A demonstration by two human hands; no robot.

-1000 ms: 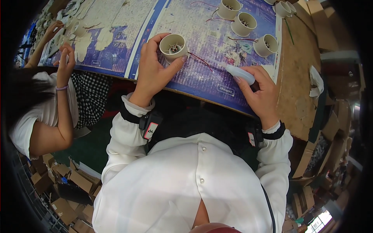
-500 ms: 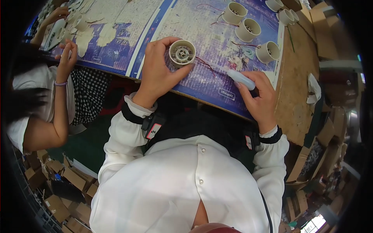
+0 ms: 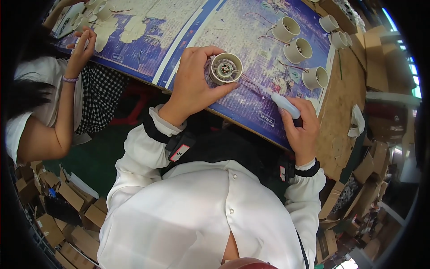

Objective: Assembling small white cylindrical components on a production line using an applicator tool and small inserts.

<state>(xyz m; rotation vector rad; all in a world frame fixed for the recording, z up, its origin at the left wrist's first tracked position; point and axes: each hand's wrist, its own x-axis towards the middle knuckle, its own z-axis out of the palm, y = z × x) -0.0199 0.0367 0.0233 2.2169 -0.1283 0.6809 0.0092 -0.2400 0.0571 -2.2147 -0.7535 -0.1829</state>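
Observation:
My left hand [image 3: 193, 85] curls its thumb and fingers around a cream-coloured round plastic housing [image 3: 214, 79]. The open top faces up, showing a ringed hub with small parts in its centre. Thin dark red wires [image 3: 253, 92] trail from its right side over the table. Between thumb and fingers, my right hand [image 3: 303, 127] grips a pale blue squeeze bottle [image 3: 287, 106]. Its narrow whitish nozzle points up and left toward the housing, apart from it. The bottle's lower end is partly hidden by my fingers.
Several similar cream housings [image 3: 293, 53] with wires stand at the right of the blue printed table covering [image 3: 233, 105]. A co-worker's hand [image 3: 83, 48] is at the left beside more housings. Bare wood [image 3: 345, 96] borders the covering, with crumpled white paper [image 3: 357, 121] at its edge. Cardboard boxes [image 3: 84, 242] lie below.
The whole view has shifted, so the table and its housings appear lower and farther right. The housing in my left hand has tilted slightly. Both hands keep their holds.

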